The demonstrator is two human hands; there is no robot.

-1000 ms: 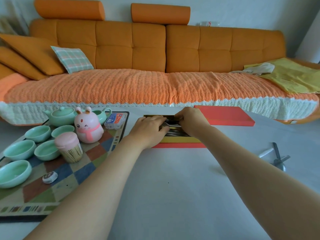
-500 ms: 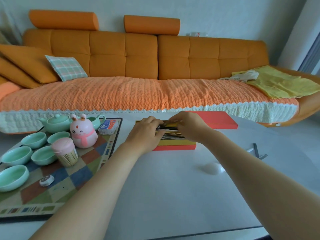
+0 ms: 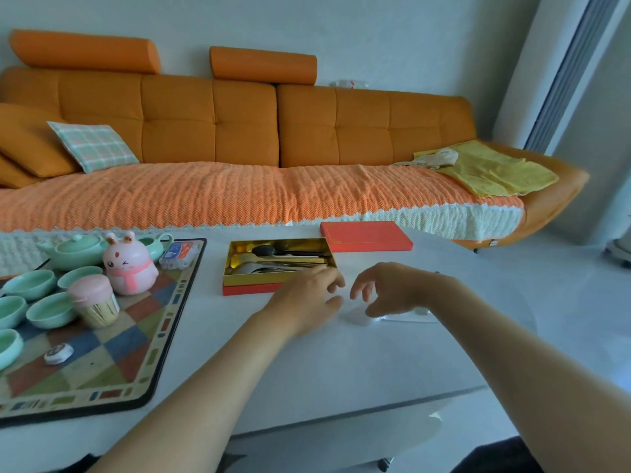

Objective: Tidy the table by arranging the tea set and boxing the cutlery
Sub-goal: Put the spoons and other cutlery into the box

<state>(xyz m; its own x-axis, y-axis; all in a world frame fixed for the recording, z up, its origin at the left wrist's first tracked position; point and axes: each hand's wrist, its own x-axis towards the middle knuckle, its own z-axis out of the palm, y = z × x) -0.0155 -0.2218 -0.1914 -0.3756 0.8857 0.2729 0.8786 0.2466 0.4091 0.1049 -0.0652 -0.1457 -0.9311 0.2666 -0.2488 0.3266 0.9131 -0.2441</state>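
The white desk is holding a few things. A mat with colored squares is lying on its left side, with tea things sitting on it. An open gold box with a red bottom is sitting near the middle, toward the back. Its red lid is lying flat just to the right of it, touching the box's back corner. A small white thing, too blurry to name, is lying in front of the box.
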